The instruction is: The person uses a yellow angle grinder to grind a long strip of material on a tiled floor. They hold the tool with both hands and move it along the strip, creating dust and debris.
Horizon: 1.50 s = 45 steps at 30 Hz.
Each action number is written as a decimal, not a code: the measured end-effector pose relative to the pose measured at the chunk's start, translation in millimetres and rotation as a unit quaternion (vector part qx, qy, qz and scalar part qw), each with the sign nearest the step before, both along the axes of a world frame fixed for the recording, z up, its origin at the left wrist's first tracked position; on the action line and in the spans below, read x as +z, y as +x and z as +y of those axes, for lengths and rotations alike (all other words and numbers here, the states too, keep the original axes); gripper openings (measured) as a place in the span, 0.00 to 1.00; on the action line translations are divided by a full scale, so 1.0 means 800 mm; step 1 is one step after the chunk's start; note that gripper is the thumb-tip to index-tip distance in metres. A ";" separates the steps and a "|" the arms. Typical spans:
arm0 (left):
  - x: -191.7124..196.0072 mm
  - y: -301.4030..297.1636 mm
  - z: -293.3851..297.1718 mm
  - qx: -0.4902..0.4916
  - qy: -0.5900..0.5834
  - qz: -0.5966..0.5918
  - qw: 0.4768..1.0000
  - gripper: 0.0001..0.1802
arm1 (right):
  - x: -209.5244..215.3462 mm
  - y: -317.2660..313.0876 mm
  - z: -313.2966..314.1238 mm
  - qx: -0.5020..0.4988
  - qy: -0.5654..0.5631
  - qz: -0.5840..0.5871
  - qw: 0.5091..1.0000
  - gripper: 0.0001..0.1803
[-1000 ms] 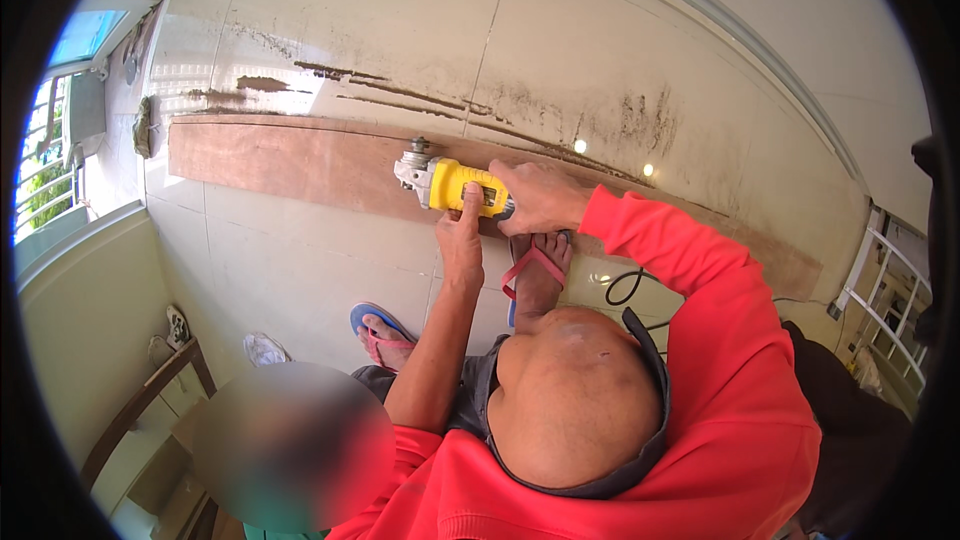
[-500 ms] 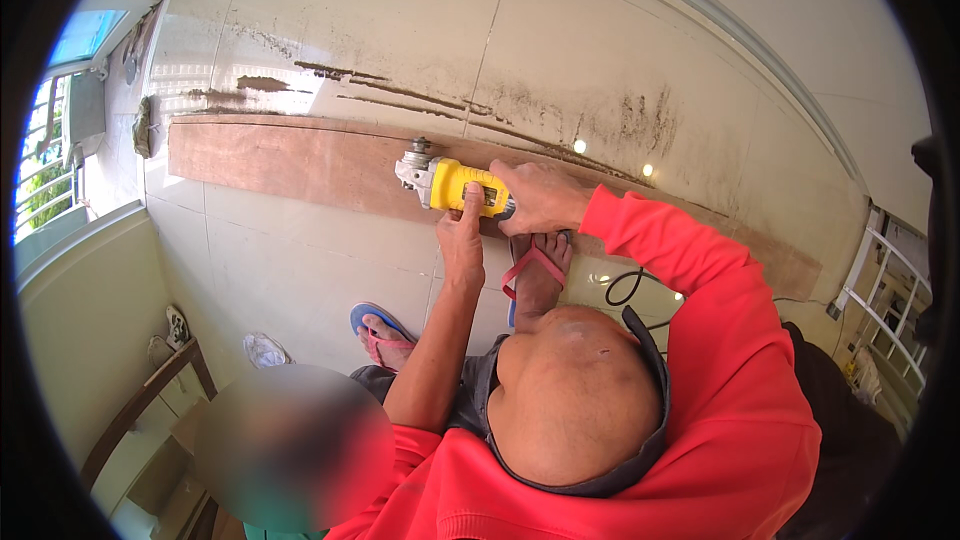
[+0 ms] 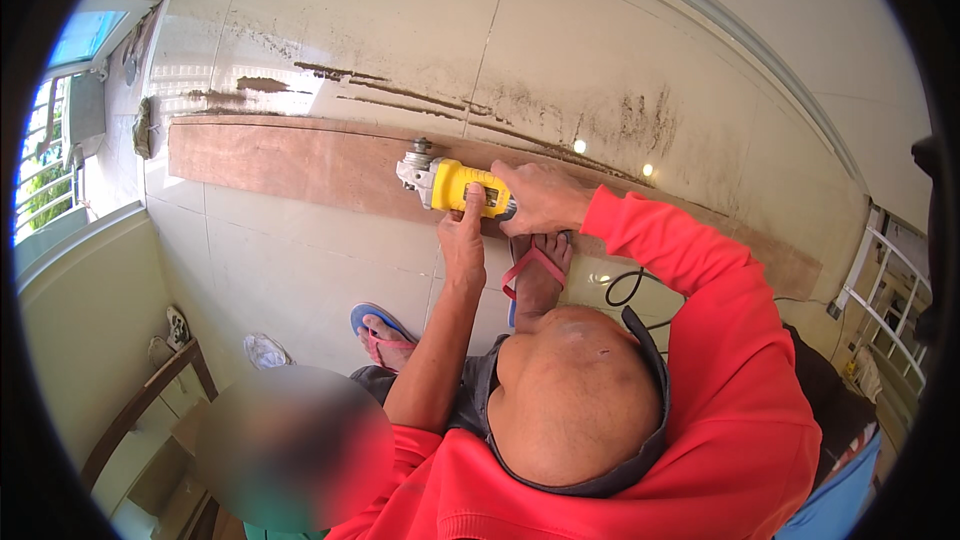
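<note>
a long brown plank [image 3: 300, 165] lies on the tiled floor [image 3: 300, 270], running left to right. on its near edge, about midway, sits a yellow angle grinder [image 3: 455, 185], its long axis along the plank, head pointing left. the right hand [image 3: 540, 198] clasps its body; the left hand [image 3: 462, 240] presses fingers against its near side.

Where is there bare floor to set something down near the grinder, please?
Free: the tiles left of the left hand, between the plank and the sandalled foot. Crowded: around the grinder, where the right hand, the other foot and the cord sit.
</note>
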State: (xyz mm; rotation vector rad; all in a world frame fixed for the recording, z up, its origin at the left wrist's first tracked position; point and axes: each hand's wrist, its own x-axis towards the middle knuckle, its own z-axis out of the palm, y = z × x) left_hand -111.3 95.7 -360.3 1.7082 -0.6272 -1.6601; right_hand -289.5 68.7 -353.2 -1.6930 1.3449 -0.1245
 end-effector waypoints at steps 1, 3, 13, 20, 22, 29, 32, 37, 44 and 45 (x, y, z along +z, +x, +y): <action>0.000 0.000 0.000 0.001 -0.003 0.006 1.000 0.33 | 0.000 -0.001 0.000 0.000 0.000 -0.002 1.000 0.34; -0.001 -0.001 0.001 0.002 -0.007 0.007 1.000 0.33 | 0.001 -0.002 0.000 0.001 -0.001 -0.005 1.000 0.34; -0.002 -0.001 0.005 -0.020 -0.001 0.000 1.000 0.35 | 0.006 -0.005 0.004 -0.003 -0.001 -0.004 1.000 0.35; 0.000 -0.005 0.007 -0.020 -0.008 -0.002 1.000 0.35 | 0.007 -0.008 0.007 -0.004 0.008 -0.001 1.000 0.36; 0.000 -0.006 0.008 -0.021 -0.005 -0.004 1.000 0.35 | 0.005 -0.008 0.008 -0.005 0.005 -0.001 1.000 0.36; -0.002 -0.005 0.007 -0.017 -0.002 -0.003 1.000 0.33 | 0.001 -0.008 0.009 -0.007 0.004 -0.006 1.000 0.35; -0.002 -0.006 0.008 -0.014 0.000 -0.001 1.000 0.33 | 0.002 -0.008 0.009 -0.010 0.006 -0.008 1.000 0.35; -0.002 -0.006 0.009 -0.016 -0.003 -0.002 1.000 0.33 | 0.001 -0.009 0.010 -0.008 0.007 -0.006 1.000 0.35; -0.001 -0.005 0.008 -0.031 -0.011 -0.005 0.999 0.33 | -0.003 -0.009 0.012 -0.011 0.001 -0.004 1.000 0.35; -0.001 -0.006 0.008 -0.031 -0.011 -0.007 0.999 0.34 | -0.003 -0.009 0.011 -0.009 0.002 0.002 1.000 0.35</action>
